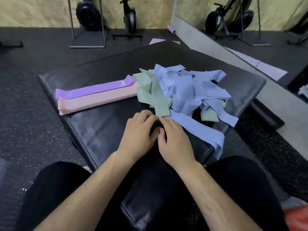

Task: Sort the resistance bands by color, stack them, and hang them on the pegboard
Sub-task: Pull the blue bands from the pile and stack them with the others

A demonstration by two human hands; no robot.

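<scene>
On a black padded bench [100,130] lie two neat flat stacks side by side: purple bands [93,90] behind and pink bands [98,100] in front. To their right is a loose tangled heap of green bands [158,99] and blue bands [186,87], with one blue band trailing over the bench's near right edge. My left hand [138,134] and my right hand [175,139] rest together on the bench, fingers loosely curled, fingertips just short of the near end of a green band. Neither hand visibly holds anything.
My legs in black trousers straddle the bench's near end. Speckled rubber floor surrounds the bench. Black exercise machines and metal stands line the back wall, with a pink foam roller [171,29] near a mirror on the right. An orange-red object [296,217] sits at bottom right.
</scene>
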